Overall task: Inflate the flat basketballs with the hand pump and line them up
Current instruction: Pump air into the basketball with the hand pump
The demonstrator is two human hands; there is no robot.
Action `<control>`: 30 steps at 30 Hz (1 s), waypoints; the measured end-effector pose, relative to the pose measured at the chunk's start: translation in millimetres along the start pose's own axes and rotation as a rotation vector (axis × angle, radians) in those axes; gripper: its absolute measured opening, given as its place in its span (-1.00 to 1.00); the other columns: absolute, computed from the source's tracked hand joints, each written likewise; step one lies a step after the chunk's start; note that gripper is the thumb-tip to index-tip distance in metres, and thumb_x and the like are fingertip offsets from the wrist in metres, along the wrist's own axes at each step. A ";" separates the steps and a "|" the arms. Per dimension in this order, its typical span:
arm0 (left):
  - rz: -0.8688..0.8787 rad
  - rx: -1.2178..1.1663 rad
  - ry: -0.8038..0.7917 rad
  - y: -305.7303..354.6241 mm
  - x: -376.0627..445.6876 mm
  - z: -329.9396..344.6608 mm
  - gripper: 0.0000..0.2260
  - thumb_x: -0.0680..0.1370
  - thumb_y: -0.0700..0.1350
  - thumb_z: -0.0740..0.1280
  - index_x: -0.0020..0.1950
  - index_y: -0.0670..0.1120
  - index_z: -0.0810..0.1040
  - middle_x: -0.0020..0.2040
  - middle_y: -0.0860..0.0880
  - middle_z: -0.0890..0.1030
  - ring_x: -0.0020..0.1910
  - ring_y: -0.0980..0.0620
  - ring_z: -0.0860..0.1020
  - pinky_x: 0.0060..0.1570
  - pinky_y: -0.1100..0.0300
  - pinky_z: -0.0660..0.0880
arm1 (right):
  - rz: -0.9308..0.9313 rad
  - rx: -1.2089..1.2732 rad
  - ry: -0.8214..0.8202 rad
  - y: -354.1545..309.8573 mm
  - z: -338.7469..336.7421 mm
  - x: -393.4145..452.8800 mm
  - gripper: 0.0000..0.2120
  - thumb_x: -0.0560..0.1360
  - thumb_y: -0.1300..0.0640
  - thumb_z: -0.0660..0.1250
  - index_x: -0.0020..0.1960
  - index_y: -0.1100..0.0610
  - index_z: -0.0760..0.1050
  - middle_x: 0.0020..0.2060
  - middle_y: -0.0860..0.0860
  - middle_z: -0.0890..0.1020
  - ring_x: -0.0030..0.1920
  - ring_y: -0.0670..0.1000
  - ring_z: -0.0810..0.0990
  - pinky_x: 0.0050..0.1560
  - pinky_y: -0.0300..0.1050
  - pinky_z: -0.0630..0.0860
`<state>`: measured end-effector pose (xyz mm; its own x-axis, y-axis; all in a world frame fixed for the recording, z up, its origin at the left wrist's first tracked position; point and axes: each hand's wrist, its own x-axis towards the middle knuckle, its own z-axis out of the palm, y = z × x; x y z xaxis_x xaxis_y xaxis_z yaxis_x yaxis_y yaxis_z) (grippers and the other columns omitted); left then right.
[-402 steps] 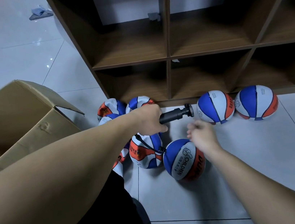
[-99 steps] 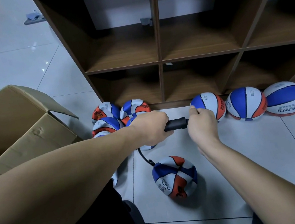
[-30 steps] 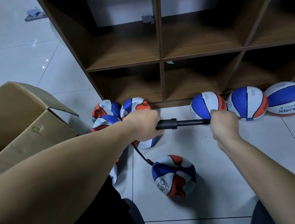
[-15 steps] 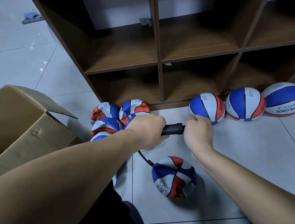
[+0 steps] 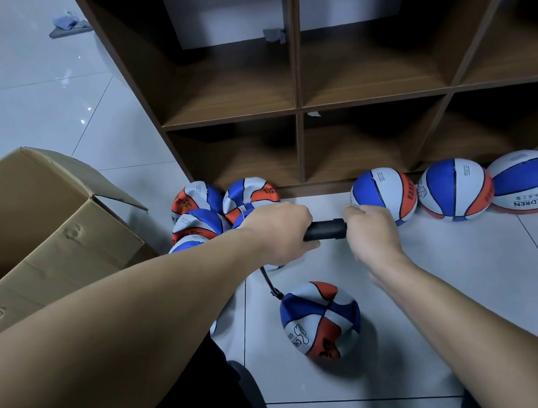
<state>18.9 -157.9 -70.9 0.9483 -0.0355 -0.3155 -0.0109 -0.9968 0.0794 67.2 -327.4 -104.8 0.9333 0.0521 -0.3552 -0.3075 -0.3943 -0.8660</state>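
Head view, risks: our left hand (image 5: 280, 231) is wrapped round the hand pump (image 5: 325, 230); our right hand (image 5: 369, 229) is curled round its plunger end, pushed fully in. The hose (image 5: 269, 285) runs to the wrinkled basketball (image 5: 320, 321) lying free on the floor (image 5: 478, 278) — we judge a hard pull could tug the needle out, or roll the ball.

Surface and room: glossy white tiles; a brown cubby shelf (image 5: 299, 109) with three inflated balls (image 5: 455, 189) lined along its base; flat balls (image 5: 222, 203) heaped left; an open cardboard box (image 5: 43, 228) beside.
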 end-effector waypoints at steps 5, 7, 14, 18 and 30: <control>-0.057 -0.033 -0.071 -28.1 1.5 -4.1 -0.74 0.62 0.16 0.36 -0.19 0.05 0.51 -0.28 0.01 0.57 -0.30 -0.01 0.57 -0.33 0.09 0.47 | 0.143 0.027 0.076 4.6 -46.5 25.5 -0.80 0.54 0.11 0.30 -0.24 0.07 0.36 -0.29 0.06 0.45 -0.28 0.10 0.40 -0.31 0.00 0.42; -0.075 -0.050 -0.097 -35.0 1.0 -3.0 -0.74 0.60 0.17 0.37 -0.18 0.04 0.54 -0.30 -0.01 0.58 -0.29 -0.05 0.59 -0.33 0.08 0.48 | 0.178 0.051 0.075 7.5 -56.5 29.3 -0.84 0.55 0.10 0.32 -0.18 0.07 0.41 -0.27 0.07 0.45 -0.30 0.12 0.41 -0.31 -0.02 0.42; -0.070 -0.005 -0.076 -25.2 1.9 -3.1 -0.75 0.63 0.18 0.35 -0.09 0.04 0.58 -0.24 0.00 0.59 -0.24 -0.05 0.60 -0.31 0.06 0.50 | 0.127 0.081 0.196 3.8 -44.6 20.6 -0.71 0.48 0.22 0.21 -0.33 0.09 0.15 -0.36 0.05 0.20 -0.28 0.10 0.17 -0.25 0.06 0.16; -0.057 0.002 -0.052 -12.4 -1.5 -5.6 -0.72 0.66 0.14 0.33 -0.19 0.05 0.48 -0.26 0.00 0.56 -0.26 -0.03 0.57 -0.30 0.07 0.49 | 0.084 0.081 0.206 -0.5 -28.0 10.9 -0.65 0.52 0.24 0.21 -0.37 0.10 0.15 -0.43 0.02 0.23 -0.33 0.11 0.19 -0.24 0.06 0.19; -0.043 0.046 0.025 10.0 -10.1 -12.5 -0.68 0.69 0.05 0.25 -0.25 0.03 0.34 -0.28 0.00 0.50 -0.35 0.00 0.46 -0.35 0.09 0.37 | -0.049 0.014 0.144 -6.2 11.9 -10.2 -0.61 0.65 0.17 0.18 -0.35 0.10 0.23 -0.38 0.01 0.34 -0.31 0.10 0.30 -0.22 0.03 0.28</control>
<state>13.2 -166.6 -55.1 0.9558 0.0084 -0.2939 0.0156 -0.9996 0.0223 57.3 -314.5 -100.0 0.9638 -0.0618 -0.2594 -0.2629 -0.3818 -0.8861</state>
